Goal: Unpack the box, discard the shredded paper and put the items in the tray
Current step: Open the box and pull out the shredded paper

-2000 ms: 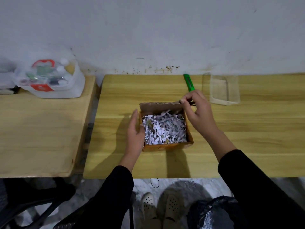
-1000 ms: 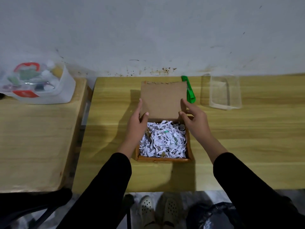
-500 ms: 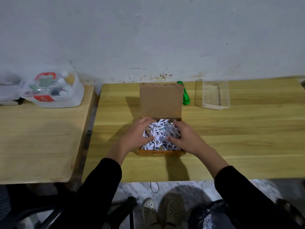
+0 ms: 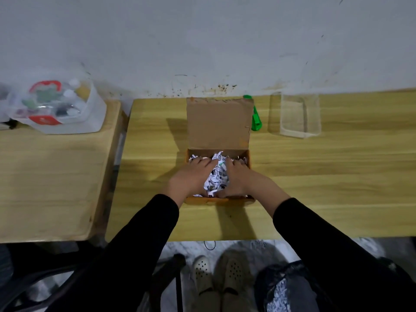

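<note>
A brown cardboard box [image 4: 219, 200] sits open on the wooden table, its lid [image 4: 219, 122] standing up at the back. White shredded paper [image 4: 217, 179] fills it. My left hand [image 4: 191, 176] and my right hand [image 4: 239, 179] are both pushed into the box, pressing the shreds together between them. Any items under the paper are hidden. A clear plastic tray [image 4: 297, 115] stands at the back right of the table, apart from the box.
A green utility knife [image 4: 255, 119] lies behind the lid. A side table on the left carries a clear container [image 4: 58, 106] of small supplies. A black bin bag [image 4: 290, 287] with shreds in it sits on the floor at my right, beside my shoes.
The lid was swung up and back. Both hands then dropped from the lid into the box and closed in on the shredded paper.
</note>
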The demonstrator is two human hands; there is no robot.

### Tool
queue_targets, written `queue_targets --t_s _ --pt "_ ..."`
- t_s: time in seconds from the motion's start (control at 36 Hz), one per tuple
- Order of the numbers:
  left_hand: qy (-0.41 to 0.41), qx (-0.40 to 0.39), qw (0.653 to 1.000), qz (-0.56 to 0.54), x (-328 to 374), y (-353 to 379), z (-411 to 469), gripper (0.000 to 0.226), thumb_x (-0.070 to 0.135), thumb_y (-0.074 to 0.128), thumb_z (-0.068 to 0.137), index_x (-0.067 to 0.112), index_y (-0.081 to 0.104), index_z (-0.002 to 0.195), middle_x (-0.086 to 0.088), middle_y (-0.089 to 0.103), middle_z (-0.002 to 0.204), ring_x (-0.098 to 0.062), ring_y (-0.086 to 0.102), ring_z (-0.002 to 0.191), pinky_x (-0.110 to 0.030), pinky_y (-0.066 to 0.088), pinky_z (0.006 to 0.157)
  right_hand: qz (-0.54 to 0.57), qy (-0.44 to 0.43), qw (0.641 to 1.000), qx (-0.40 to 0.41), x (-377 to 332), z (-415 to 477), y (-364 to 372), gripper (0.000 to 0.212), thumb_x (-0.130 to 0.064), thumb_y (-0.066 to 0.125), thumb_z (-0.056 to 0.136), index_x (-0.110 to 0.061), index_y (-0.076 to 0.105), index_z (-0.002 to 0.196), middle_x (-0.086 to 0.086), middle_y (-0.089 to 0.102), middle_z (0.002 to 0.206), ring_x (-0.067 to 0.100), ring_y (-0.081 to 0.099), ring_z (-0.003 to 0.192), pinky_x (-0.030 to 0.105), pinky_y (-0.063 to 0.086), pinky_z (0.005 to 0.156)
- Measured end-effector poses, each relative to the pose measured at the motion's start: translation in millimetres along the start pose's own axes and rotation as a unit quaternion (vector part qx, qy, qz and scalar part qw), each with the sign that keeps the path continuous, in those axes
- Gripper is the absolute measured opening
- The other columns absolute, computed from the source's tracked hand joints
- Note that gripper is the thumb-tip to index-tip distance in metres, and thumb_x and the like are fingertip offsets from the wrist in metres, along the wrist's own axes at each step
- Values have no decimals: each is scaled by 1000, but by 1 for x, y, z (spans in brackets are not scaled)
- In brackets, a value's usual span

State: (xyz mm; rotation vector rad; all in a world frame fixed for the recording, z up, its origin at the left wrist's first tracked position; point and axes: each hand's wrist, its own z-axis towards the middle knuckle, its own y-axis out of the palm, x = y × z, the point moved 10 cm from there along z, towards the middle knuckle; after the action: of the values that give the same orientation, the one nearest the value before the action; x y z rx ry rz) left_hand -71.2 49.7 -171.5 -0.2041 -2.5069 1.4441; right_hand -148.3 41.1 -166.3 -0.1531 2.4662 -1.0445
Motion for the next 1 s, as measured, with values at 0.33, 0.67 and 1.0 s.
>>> queue_targets --t_s 0.33,0.67,1.0 --pt "-49 15 999 -8 2 -4 4 88 34 70 80 12 14 145 -9 32 143 -37 37 126 -43 39 100 -32 -30 997 59 -7 4 -3 94 -41 72 72 -2 17 137 21 31 134 39 35 120 42 31 102" --pt "-62 1 993 -96 0 3 10 83 20 73 79 10 20 142 -16 38 134 -39 42 122 -47 43 97 49 3 994 94 -1 6 -4 79 -21 72 75 -13 24 137 20 38 131 42 49 112 43 42 93" --pt "-93 68 991 -63 7 -15 -5 67 7 65 83 11 26 138 -17 40 126 -40 48 112 -45 45 88 77 1 985 152 -3 -11 -14 80 -7 68 74 -14 24 141 18 44 130 36 49 116 42 43 94"
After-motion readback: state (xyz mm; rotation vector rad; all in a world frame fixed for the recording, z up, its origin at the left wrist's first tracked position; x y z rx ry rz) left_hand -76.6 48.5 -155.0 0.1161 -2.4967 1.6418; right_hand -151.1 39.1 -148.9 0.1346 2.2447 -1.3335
